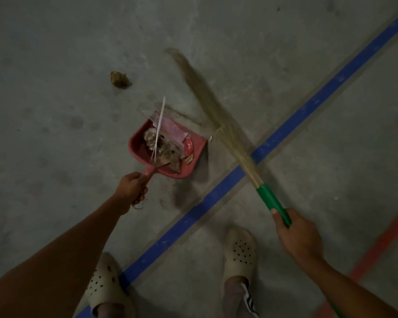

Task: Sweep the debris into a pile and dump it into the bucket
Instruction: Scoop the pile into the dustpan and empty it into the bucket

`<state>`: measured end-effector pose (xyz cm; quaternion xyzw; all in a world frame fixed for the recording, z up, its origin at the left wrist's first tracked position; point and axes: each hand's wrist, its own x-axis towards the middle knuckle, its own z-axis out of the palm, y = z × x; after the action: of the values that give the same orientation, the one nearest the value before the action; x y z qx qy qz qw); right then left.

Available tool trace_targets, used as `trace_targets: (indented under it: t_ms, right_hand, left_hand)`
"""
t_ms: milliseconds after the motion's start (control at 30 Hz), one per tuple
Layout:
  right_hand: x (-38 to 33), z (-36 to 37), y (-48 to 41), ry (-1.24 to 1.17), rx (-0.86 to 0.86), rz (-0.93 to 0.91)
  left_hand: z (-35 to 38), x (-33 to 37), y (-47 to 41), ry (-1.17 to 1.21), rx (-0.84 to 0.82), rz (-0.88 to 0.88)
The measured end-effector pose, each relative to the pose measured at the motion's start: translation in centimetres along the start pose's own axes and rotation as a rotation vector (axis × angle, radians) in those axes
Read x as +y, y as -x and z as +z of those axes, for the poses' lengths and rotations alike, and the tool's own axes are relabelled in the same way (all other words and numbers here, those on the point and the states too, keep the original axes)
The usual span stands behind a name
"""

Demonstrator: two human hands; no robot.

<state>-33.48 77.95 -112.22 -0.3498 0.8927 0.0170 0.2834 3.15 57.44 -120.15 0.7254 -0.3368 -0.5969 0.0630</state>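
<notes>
Head view. The left grip (pixel 131 189) is curled round the handle of the red dustpan (pixel 137 150) at centre, which holds the gathered debris (pixel 163 143). The right grip (pixel 296 232) clasps the green-handled broom (pixel 271 203), whose blurred bristles are just right of the pan. One crumpled scrap (pixel 119 79) lies on the floor (pixel 55 65), far left of the pan, apart.

Floor (pixel 55 53): mottled grey concrete with darker blotches. A blue painted stripe (pixel 308 106) crosses it diagonally, and a red-orange stripe (pixel 381 246) shows at lower right. Dustpan (pixel 137 149): dull red. Contents: pink paper (pixel 170 130), white strip (pixel 159 127), bright red wrapper (pixel 189 145), brownish crumpled pieces (pixel 166 153). Loose scrap (pixel 118 79) on the floor: olive-brown. Broom (pixel 230 138): straw-tan bristles, green handle (pixel 271 203). Left clog (pixel 101 281) and right clog (pixel 239 246): cream, dotted with dark holes. Trouser hem (pixel 248 298): grey with black-and-white striping.
</notes>
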Motion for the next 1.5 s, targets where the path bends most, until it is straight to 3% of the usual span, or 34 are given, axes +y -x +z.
trace_targets:
  t_ms: [233, 533, 767, 1067, 1333, 1500]
  right_hand:
    - [2.1, 0.5, 0.5, -0.002, -0.032, 0.13]
    - [0.3, 1.8, 3.1, 0.162, -0.179, -0.045]
    - [-2.2, -1.0, 2.0, 0.081, -0.135, -0.153]
    - [-14.5, -0.4, -5.7, -0.015, 0.025, -0.216]
    - [-29.5, 4.0, -14.2, 0.044, -0.005, -0.255]
    - [-34.9, 4.1, -16.7, 0.095, -0.02, -0.32]
  left_hand:
    - [0.1, -4.2, 3.3, 0.02, 0.027, -0.056]
    - [5.6, -4.9, 3.5, -0.037, -0.004, -0.05]
    - [6.0, -3.7, 3.6, 0.025, 0.034, -0.044]
    - [-2.2, -3.5, -0.9, 0.223, 0.163, -0.075]
    - [-15.2, -0.4, -8.8, 0.044, 0.108, -0.019]
    - [-22.0, 2.7, -13.0, -0.033, 0.12, 0.009]
